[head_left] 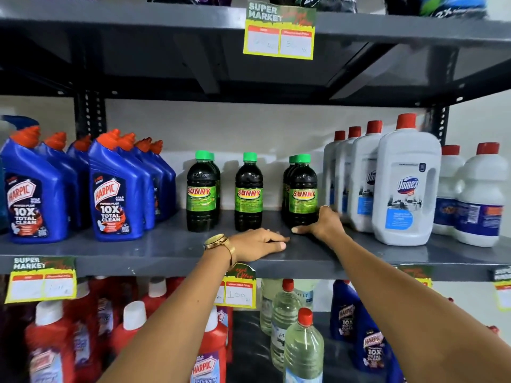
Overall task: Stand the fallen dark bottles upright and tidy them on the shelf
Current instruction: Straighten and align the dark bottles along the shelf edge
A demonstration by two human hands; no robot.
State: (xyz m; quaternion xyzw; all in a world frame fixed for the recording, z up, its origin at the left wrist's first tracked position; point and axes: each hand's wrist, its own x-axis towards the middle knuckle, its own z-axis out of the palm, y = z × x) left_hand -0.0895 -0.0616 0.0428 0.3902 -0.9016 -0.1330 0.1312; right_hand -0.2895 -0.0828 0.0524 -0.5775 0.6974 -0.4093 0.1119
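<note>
The dark bottles (pixel 249 192) all stand upright on the middle shelf (pixel 138 244), green caps up. The right hand (pixel 323 222) cups the rightmost bottle's base; the left hand (pixel 257 244) lies flat, empty.

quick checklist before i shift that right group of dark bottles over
1. All dark bottles upright: ok, none lying down in view.
2. Right hand at the base of the right group: ok, thumb in front; firm grip: cannot tell.
3. Left hand clear of bottles: ok, flat on the shelf.
4. Even spacing: not ok, the gap between middle and right group is wider.
5. Room beside the white bottles: not ok, right group sits close to them.
6. Labels facing front: ok.
</note>
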